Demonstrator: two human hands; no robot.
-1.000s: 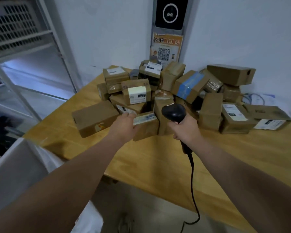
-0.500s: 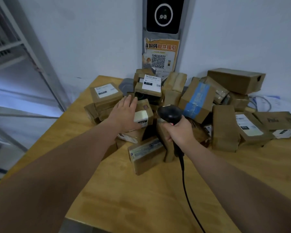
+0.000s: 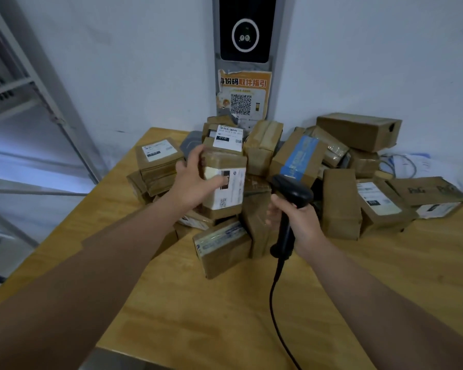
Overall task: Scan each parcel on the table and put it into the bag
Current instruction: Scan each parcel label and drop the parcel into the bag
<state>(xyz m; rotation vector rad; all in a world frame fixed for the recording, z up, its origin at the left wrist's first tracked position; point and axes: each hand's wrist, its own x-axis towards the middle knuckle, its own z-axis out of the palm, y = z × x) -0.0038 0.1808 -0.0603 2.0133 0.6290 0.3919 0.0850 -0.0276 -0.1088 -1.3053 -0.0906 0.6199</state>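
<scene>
A heap of brown cardboard parcels (image 3: 340, 204) fills the far half of the wooden table (image 3: 225, 316). My left hand (image 3: 195, 180) grips a small brown parcel (image 3: 226, 182) with a white label, lifted and tilted above the heap. My right hand (image 3: 297, 220) holds a black corded barcode scanner (image 3: 292, 193), its head just right of the held parcel's label. The bag is out of view.
A wall terminal with a QR poster (image 3: 243, 96) stands behind the heap. Metal shelving (image 3: 24, 102) runs along the left. The scanner's cable (image 3: 275, 303) trails over the table's near edge. Papers and a cord (image 3: 409, 164) lie at the far right.
My left hand closed round the labelled parcel and lifted it off the heap, turning its label toward the scanner. My right hand with the scanner moved slightly right; the view moved closer.
</scene>
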